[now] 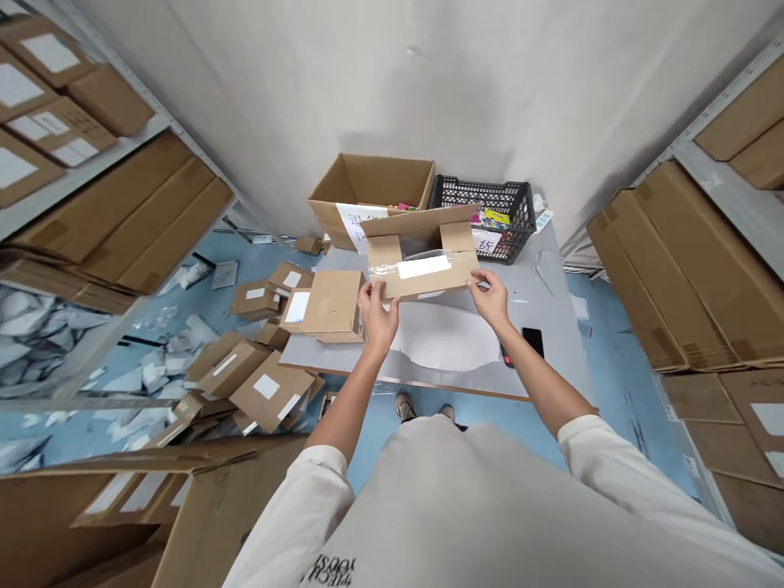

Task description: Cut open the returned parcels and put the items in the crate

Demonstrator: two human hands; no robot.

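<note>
An opened cardboard box (pixel 422 282) is held up over the table, its flaps raised and a white label with clear tape across one flap. My left hand (pixel 378 317) grips its near left edge, thumb and fingers closed on the cardboard. At the near right corner my right hand (pixel 490 296) pinches the same box. The box's inside is mostly hidden. Just left of my left hand lies a closed cardboard box (pixel 334 302), stacked on another. Below the held box a white sheet-like patch (pixel 450 335) shows on the tabletop.
A large open carton (pixel 327 214) and a black plastic crate (pixel 520 204) with colourful packets stand at the table's back. A phone (pixel 532 340) lies near my right forearm. Boxes (pixel 266 388) are piled on the floor at left. Shelves with cartons (pixel 679 269) flank both sides.
</note>
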